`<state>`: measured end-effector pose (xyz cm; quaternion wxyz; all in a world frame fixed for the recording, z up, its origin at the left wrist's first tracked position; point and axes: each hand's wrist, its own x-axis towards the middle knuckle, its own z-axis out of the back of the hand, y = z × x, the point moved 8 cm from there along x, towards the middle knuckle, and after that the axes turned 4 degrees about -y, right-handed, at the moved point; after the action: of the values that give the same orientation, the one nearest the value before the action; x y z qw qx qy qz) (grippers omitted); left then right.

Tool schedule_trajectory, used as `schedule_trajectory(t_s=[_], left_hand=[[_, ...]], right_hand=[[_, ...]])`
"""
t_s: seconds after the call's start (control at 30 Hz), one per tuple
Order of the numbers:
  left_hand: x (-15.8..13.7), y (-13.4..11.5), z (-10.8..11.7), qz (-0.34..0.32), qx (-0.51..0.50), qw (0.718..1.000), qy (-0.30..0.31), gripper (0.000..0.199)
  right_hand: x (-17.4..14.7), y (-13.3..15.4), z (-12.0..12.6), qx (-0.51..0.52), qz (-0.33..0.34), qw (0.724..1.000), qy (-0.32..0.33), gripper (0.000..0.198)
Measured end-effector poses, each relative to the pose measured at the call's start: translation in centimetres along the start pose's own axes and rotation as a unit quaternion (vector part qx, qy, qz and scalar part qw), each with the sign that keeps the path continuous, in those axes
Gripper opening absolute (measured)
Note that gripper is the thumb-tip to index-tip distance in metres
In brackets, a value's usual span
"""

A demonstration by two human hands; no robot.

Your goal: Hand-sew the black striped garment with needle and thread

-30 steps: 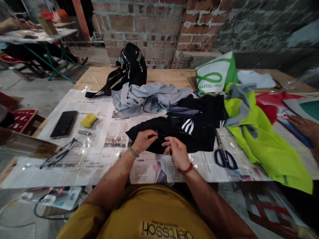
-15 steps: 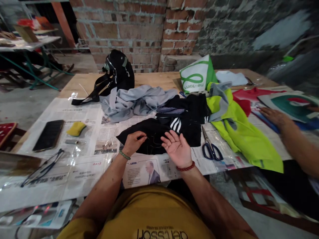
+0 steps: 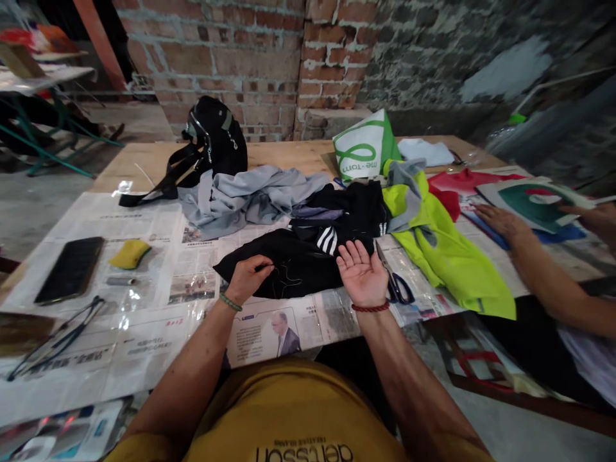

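A black garment (image 3: 308, 273) with white stripes lies in a heap on the newspaper. Over its left part, my left hand (image 3: 250, 276) is closed in a pinch, thumb against forefinger. What sits between those fingertips is too small to make out. A thin pale thread (image 3: 289, 281) curls across the black cloth just right of them. My right hand (image 3: 362, 276) is open, palm up with fingers stretched, above the garment's right end. Close beside it are dark-handled scissors (image 3: 402, 292), partly covered by the hand.
Newspaper (image 3: 139, 321) covers the table. On the left are a phone (image 3: 70, 269), a sponge (image 3: 129, 254) and glasses (image 3: 58, 340). Behind lie grey cloth (image 3: 255, 196) and a black bag (image 3: 219, 141). At right are a yellow-green garment (image 3: 447, 263) and another person's hand (image 3: 500, 221) by an iron (image 3: 534, 202).
My right hand has moved right, away from my left hand and toward the scissors, staying open. The left hand keeps its pinch. The whole view has shifted slightly.
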<state>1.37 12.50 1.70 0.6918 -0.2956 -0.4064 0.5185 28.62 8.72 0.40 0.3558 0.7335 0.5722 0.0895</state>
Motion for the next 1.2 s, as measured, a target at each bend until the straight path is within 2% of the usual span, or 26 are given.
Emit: schedule_trajectory(t_s=[0.1,0.2,0.3,0.37,0.53,0.7,0.87,1.1,1.2], left_hand=[[0.0,-0.1,0.0,0.000,0.004,1.000,0.006,0.011],[-0.1,-0.2,0.0,-0.004,0.011,1.000,0.008,0.013],[-0.1,0.0,-0.2,-0.007,0.018,1.000,0.010,0.012],[-0.1,0.2,-0.3,-0.006,0.023,1.000,0.012,0.012],[0.0,0.3,-0.5,-0.010,0.025,1.000,0.014,0.011],[-0.1,0.0,-0.4,-0.021,0.022,0.999,0.014,0.010],[-0.1,-0.2,-0.3,-0.034,0.021,0.999,0.008,0.009],[-0.1,-0.1,-0.4,-0.046,0.030,0.998,0.009,0.009],[-0.1,-0.1,-0.3,-0.043,0.032,0.999,0.010,0.008]], right_hand=[[1.6,1.5,1.2,0.013,0.031,0.999,-0.026,0.026],[3.5,3.7,3.4,0.021,0.087,0.991,-0.096,0.006],[4.8,5.6,5.3,0.027,0.131,0.980,-0.149,0.013],[5.2,6.5,6.1,0.033,0.134,0.977,-0.163,0.018],[5.5,7.7,7.5,0.038,0.123,0.978,-0.166,0.039],[5.6,7.2,7.9,0.011,0.121,0.982,-0.142,0.051],[5.3,6.2,7.8,-0.030,0.144,0.981,-0.124,0.053],[5.0,5.2,8.3,-0.069,0.164,0.970,-0.169,0.049],[4.4,5.5,7.4,-0.122,0.209,0.955,-0.170,0.047]])
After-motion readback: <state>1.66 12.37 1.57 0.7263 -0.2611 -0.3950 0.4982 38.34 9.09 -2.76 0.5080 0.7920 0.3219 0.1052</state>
